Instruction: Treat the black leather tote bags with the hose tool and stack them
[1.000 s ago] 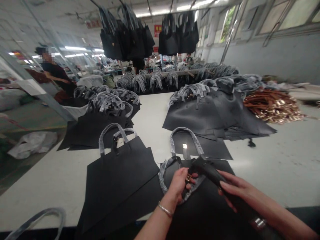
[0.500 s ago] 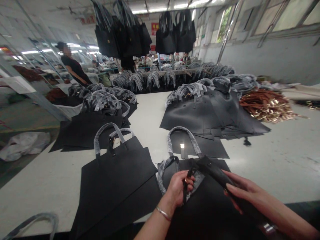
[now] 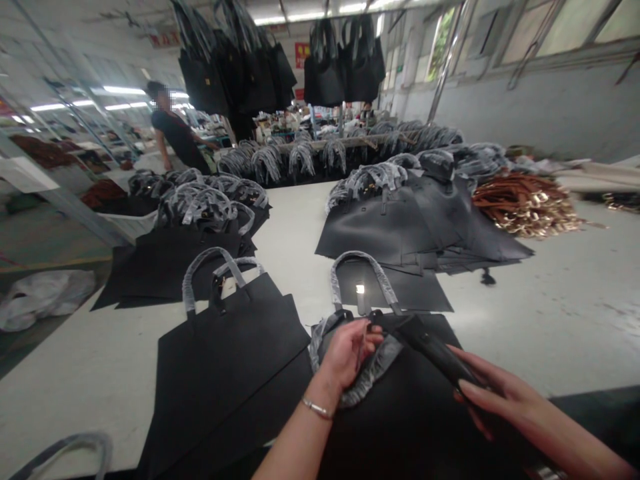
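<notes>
The left hand (image 3: 347,353) is near the bottom middle of the picture, with a thin silver bracelet (image 3: 316,408) on its wrist. Its fingers curl up near one end of a black strap (image 3: 435,353), and a thin dark bit stands by them. I cannot tell if this hand is gripping the strap. The right hand (image 3: 493,393) is at the lower right, and its fingers are closed around the other part of the strap. The two hands are apart, with the strap going across the gap between them.

Under the hands lies a black tote bag (image 3: 420,427), and its handle (image 3: 373,373), wrapped in clear plastic, is right beside the left hand. Another black tote bag (image 3: 225,353) lies just to the left on the white table (image 3: 550,320). More black bags are in piles farther up. A heap of brown straps with gold buckles (image 3: 525,207) is at the right. Black bags (image 3: 240,67) hang at the top, and a person (image 3: 175,127) stands at the upper left.
</notes>
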`<state>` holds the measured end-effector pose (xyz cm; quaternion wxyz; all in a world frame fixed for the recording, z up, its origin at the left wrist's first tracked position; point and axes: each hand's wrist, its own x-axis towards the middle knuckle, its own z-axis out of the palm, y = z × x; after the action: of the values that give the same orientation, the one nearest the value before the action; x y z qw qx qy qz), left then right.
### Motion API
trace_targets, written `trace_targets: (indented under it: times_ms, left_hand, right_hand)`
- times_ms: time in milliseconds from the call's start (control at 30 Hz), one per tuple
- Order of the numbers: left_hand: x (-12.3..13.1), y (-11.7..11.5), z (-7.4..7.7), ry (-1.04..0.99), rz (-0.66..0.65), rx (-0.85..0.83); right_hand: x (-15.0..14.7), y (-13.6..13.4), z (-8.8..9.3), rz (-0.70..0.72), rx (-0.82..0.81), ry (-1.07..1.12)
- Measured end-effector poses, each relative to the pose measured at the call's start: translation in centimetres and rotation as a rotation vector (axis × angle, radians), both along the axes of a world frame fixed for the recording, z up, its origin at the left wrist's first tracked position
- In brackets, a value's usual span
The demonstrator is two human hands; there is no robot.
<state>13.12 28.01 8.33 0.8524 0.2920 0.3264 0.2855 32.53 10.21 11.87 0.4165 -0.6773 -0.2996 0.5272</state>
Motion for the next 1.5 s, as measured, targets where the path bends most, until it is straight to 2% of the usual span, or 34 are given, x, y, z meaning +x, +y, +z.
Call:
trace_targets:
  times_ms: [100, 167, 200, 267, 333, 400, 467, 533, 600, 667, 767, 800, 867, 933, 967, 1000, 1067, 1133, 1167, 1233, 1300, 1367, 1500]
  left_hand:
    - [0.0, 2.7, 2.6, -0.086, 0.09, 0.198]
    - [0.3, 3.5, 3.6, 0.072, 0.141, 0.449]
    - [0.4, 3.4, 3.7, 0.194, 0.111, 0.591]
    - [0.4, 2.2, 3.1, 0.437, -0.066, 0.88]
    - [0.1, 0.2, 1.7, 0.616, -0.291, 1.127]
    - [-0.2, -1.9, 0.2, 0.761, -0.416, 1.301]
    - [-0.6, -3.4, -1.0, 0.878, -0.459, 1.404]
    - [-0.7, -3.9, -1.7, 0.926, -0.506, 1.455]
    - [-0.7, -3.3, -1.6, 0.94, -0.562, 1.462]
    - [-0.5, -1.6, -0.7, 0.944, -0.587, 1.456]
    - [0.7, 2.5, 2.1, 0.914, -0.511, 1.496]
    - [1.3, 4.1, 3.2, 0.906, -0.424, 1.522]
    - [2.8, 6.7, 5.5, 0.863, -0.158, 1.574]
    - [4.2, 7.9, 7.1, 0.808, 0.053, 1.643]
    - [4.6, 7.7, 7.3, 0.801, 0.105, 1.679]
    - [4.8, 7.0, 7.1, 0.809, 0.106, 1.71]
    - [4.5, 4.3, 5.3, 0.843, -0.028, 1.742]
    - [3.4, 0.8, 1.9, 0.828, -0.279, 1.726]
    - [2.7, -0.9, 0.0, 0.819, -0.348, 1.721]
    - [1.4, -3.6, -3.7, 0.792, -0.389, 1.754]
    - [0.6, -5.0, -6.2, 0.794, -0.363, 1.78]
    - [0.4, -5.4, -7.3, 0.809, -0.331, 1.798]
    - [0.5, -5.1, -7.2, 0.816, -0.304, 1.818]
  right_hand:
    - [0.5, -0.1, 0.3, -0.04, -0.022, -0.002]
    - [0.8, -0.5, 0.2, -0.055, -0.027, -0.004]
    - [1.0, -0.7, 0.0, -0.061, -0.029, -0.001]
    - [1.3, -1.1, -0.6, -0.074, -0.044, 0.011]
    - [1.5, -1.3, -1.3, -0.095, -0.067, 0.03]
    - [1.7, -1.2, -1.9, -0.117, -0.084, 0.038]
    - [1.9, -0.8, -2.2, -0.127, -0.104, 0.035]
    - [2.2, -0.3, -2.3, -0.111, -0.131, 0.033]
    - [2.6, 0.1, -2.2, -0.081, -0.154, 0.034]
    - [3.0, 0.4, -2.1, -0.054, -0.165, 0.045]
    - [3.5, 0.3, -2.3, -0.026, -0.163, 0.084]
    - [3.6, 0.2, -2.3, -0.019, -0.154, 0.093]
    - [3.6, 0.0, -2.3, -0.016, -0.14, 0.099]
    - [3.4, -0.1, -2.2, -0.022, -0.144, 0.101]
    - [3.3, -0.1, -2.0, -0.026, -0.154, 0.103]
    - [3.1, 0.0, -1.8, -0.027, -0.165, 0.106]
    - [3.0, 0.3, -1.4, -0.02, -0.178, 0.11]
    - [3.1, 0.7, -0.9, -0.015, -0.185, 0.113]
    - [3.3, 1.0, -0.8, -0.011, -0.188, 0.116]
    - [3.8, 1.7, -0.5, 0.005, -0.202, 0.137]
    - [4.3, 2.6, -0.5, 0.027, -0.218, 0.165]
    - [4.6, 3.7, -0.5, 0.039, -0.218, 0.17]
    - [5.0, 5.8, -0.3, 0.065, -0.185, 0.124]
